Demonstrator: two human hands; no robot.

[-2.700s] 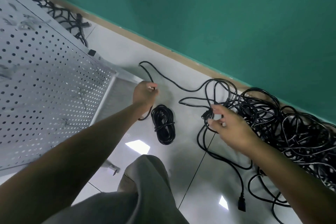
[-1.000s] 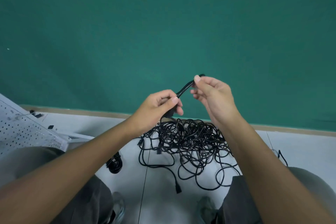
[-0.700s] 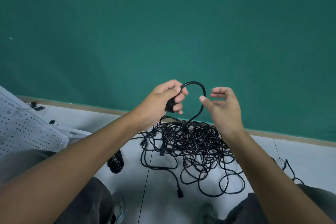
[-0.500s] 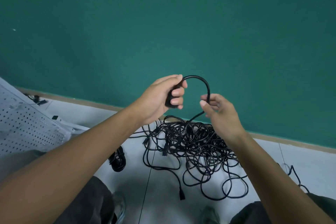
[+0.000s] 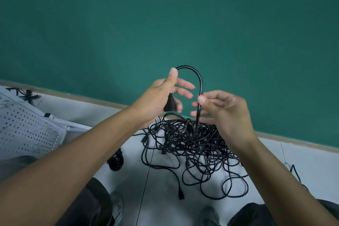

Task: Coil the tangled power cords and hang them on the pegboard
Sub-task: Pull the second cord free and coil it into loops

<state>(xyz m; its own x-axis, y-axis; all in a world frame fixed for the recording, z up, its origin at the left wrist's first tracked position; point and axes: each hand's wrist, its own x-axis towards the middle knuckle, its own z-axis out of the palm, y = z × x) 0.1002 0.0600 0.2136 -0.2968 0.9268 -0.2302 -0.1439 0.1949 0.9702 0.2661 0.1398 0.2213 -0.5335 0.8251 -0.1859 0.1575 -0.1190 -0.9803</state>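
Observation:
A tangled heap of black power cords (image 5: 194,145) lies on the white floor by the green wall. One black cord (image 5: 200,80) rises from the heap in an arch between my hands. My left hand (image 5: 157,97) holds its plug end (image 5: 169,104) in the palm, thumb up along the cord. My right hand (image 5: 223,108) pinches the other side of the arch between thumb and forefinger. A white pegboard (image 5: 23,128) lies tilted at the left. A coiled black cord (image 5: 115,161) lies on the floor beside it, partly hidden by my left forearm.
More black cord (image 5: 23,93) lies behind the pegboard by the wall's baseboard. A loose plug (image 5: 181,195) ends a strand near my knees. Another cord end (image 5: 295,172) shows at the right. My knees and shoes fill the bottom edge.
Earlier my hands were down at the floor cords; now both are raised with one cord. Over the last second the cord between them has bent into a taller arch.

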